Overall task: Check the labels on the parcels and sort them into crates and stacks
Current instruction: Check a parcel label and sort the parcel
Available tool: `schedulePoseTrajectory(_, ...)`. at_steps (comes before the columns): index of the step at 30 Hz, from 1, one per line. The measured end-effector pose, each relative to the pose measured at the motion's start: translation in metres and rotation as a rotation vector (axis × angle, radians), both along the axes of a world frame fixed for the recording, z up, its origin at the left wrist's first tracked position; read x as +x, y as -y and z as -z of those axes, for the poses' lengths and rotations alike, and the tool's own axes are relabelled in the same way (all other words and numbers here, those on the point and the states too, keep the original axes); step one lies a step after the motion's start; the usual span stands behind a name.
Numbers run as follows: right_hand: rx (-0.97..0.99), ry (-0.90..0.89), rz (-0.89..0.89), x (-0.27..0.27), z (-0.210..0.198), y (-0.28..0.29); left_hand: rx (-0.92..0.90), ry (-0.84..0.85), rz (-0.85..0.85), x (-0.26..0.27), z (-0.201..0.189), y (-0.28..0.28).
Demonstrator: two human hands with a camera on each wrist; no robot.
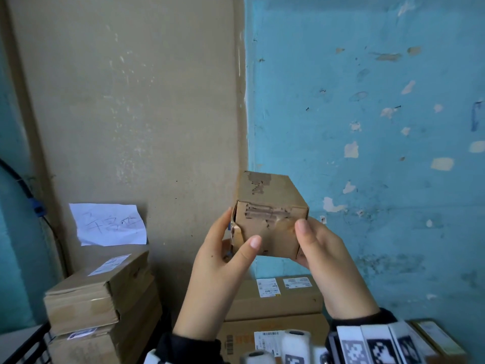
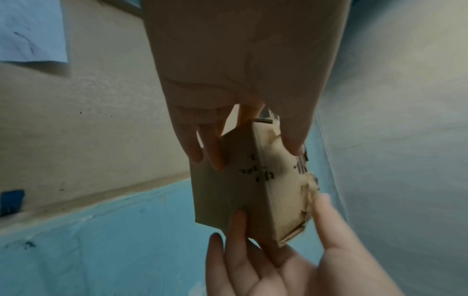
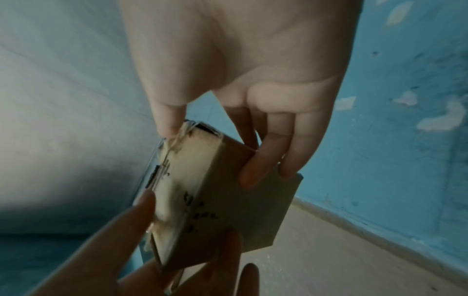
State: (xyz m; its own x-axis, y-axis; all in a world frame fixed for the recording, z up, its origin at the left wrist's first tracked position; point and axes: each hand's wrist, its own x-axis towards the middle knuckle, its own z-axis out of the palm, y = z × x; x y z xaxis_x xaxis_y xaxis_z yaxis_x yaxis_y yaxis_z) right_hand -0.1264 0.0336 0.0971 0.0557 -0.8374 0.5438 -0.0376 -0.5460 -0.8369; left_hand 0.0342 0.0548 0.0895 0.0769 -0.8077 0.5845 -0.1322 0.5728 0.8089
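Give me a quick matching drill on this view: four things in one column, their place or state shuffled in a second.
Things:
1. small box
2. paper note
3. left stack
4. wall at right

Place or state:
A. blue, paint flaking
B. held up by both hands, surface torn
C. taped to the beige wall
D. low on the left, labelled parcels piled up

Pairs: 1-B, 2-C, 3-D, 4-A

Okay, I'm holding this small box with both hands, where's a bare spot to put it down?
Bare top on the left stack, beside its label. The centre carton is bare left of its two labels, under your left hand. Bottom right is crowded. Both hands, right, grip the small box.
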Motion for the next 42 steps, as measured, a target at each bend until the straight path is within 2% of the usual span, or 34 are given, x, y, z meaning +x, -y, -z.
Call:
schedulePoseTrajectory(3,0.020,0.053,0.013,0.001,-0.001,-0.002,0.009,0.007,-0.059,0.000,0.000,0.002)
schedulePoseTrajectory(9,0.017,0.020,0.067,0.001,-0.005,-0.006,0.012,-0.022,-0.170,0.001,0.001,0.002)
schedulePoseTrajectory(14,0.007,-0.103,0.109,0.008,-0.004,-0.007,0.030,-0.023,-0.274,0.001,-0.005,-0.003)
schedulePoseTrajectory(22,0.006,-0.169,0.117,0.013,-0.004,-0.007,0.066,-0.021,-0.292,0.007,0.001,-0.006)
schedulePoseTrajectory(27,0.004,-0.111,0.095,0.018,0.000,-0.011,0.050,-0.089,-0.239,0.011,-0.002,-0.014)
schedulePoseTrajectory(31,0.050,-0.048,0.036,0.023,0.005,-0.013,0.191,-0.220,-0.037,0.014,0.006,-0.018)
schedulePoseTrajectory(36,0.011,-0.088,0.029,0.025,0.003,-0.017,0.279,-0.146,-0.013,0.015,0.015,-0.019)
schedulePoseTrajectory(42,0.017,0.018,-0.112,0.030,0.011,-0.021,0.277,-0.221,0.019,0.023,0.017,-0.014)
